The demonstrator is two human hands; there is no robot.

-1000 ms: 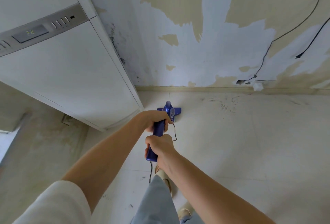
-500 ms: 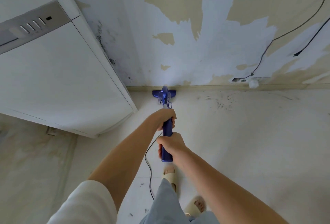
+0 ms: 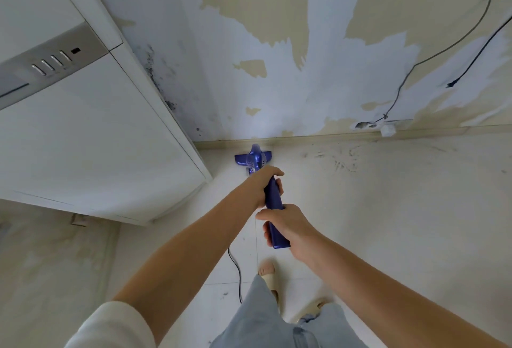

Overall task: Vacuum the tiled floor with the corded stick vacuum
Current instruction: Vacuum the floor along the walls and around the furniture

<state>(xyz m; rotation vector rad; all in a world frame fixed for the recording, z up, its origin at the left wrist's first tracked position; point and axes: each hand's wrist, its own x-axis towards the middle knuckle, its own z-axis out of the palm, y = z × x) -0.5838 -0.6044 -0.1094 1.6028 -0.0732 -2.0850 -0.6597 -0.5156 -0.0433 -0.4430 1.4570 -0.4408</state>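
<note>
I hold a blue stick vacuum (image 3: 273, 198) with both hands. My left hand (image 3: 261, 184) grips the handle higher up, nearer the head. My right hand (image 3: 288, 225) grips the handle's end. The blue floor head (image 3: 253, 159) rests on the pale tiled floor (image 3: 388, 209) close to the skirting board at the foot of the wall. A black cord (image 3: 235, 267) hangs down from the handle and trails over the tiles beside my feet.
A tall white floor-standing air conditioner (image 3: 91, 137) fills the left, its corner close to the vacuum head. The patchy wall (image 3: 277, 70) carries black cables (image 3: 432, 56) down to a socket (image 3: 386, 129) near the skirting. Dark scuffs (image 3: 340, 162) mark the tiles to the right.
The vacuum head went forward from beside the air conditioner to the skirting board, then came back slightly. Both hands kept their grip. The cord swung to the left of my leg.
</note>
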